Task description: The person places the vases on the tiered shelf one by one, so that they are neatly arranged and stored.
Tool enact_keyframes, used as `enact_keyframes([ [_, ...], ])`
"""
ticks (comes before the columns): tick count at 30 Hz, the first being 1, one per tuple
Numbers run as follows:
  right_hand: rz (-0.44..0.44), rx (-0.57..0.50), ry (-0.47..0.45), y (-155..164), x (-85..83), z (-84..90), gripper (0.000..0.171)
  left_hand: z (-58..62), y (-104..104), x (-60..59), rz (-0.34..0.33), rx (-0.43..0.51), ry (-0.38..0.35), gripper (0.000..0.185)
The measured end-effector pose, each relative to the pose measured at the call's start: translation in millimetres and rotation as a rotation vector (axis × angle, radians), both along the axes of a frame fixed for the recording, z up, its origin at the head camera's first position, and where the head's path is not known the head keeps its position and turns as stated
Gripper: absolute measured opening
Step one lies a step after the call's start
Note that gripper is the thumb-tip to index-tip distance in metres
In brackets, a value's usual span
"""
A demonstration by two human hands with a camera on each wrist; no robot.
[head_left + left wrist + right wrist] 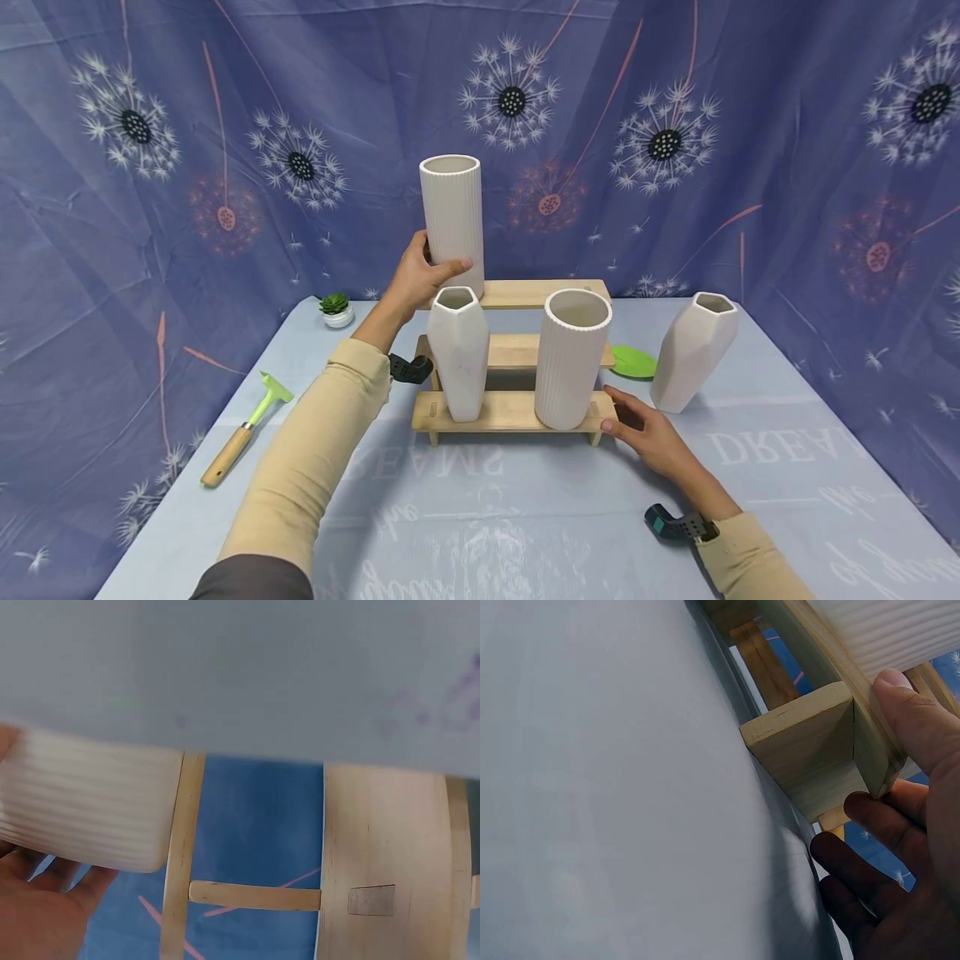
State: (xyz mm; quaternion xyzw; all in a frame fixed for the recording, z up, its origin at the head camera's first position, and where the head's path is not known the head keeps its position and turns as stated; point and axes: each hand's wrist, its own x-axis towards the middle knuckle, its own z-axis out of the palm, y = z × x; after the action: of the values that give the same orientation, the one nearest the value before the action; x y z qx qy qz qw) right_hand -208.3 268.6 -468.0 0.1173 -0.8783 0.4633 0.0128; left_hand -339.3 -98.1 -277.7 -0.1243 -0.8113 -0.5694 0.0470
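Ceramic is what you have under your left hand point(420, 279): a tall ribbed vase point(452, 218), white and cylindrical, standing upright on the top step of the wooden stepped rack point(517, 412), just above the centre of the head view. Judge it as stiff, fairly heavy for its width, and breakable if it tips off the step. The ribs give your fingers some bite, but the glaze looks smooth, so a wrap low on the body, where you already have it, seems the safest hold.

Your left hand curls round the lower part of that vase, thumb across the front and fingers behind; the left wrist view shows the ribbed wall point(90, 817) lying against your palm. The forearm reaches up from the lower left of the frame, sleeve in tan.

Your right hand point(651, 433) lies low at the right end of the rack's bottom step. In the right wrist view the thumb point(919, 720) presses the end of the board point(821, 742) while the other fingers lie loosely bent beneath it, holding nothing.

On the bottom step stand a faceted vase point(457, 354) and a second ribbed vase point(572, 358). Another faceted vase point(693, 350) stands on the desk point(525, 517) to the right.
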Motion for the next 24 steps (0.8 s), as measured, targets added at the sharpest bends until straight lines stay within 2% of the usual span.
enact_keyframes([
  [13,0.003,-0.002,0.009,-0.4,-0.4,-0.9,0.062,-2.2,-1.4,-1.7,-0.018,-0.006,0.008,0.084],
  [24,0.0,0.009,0.019,-0.1,-0.4,-1.2,0.061,-4.6,-9.8,5.4,-0.026,0.002,0.041,0.085],
])
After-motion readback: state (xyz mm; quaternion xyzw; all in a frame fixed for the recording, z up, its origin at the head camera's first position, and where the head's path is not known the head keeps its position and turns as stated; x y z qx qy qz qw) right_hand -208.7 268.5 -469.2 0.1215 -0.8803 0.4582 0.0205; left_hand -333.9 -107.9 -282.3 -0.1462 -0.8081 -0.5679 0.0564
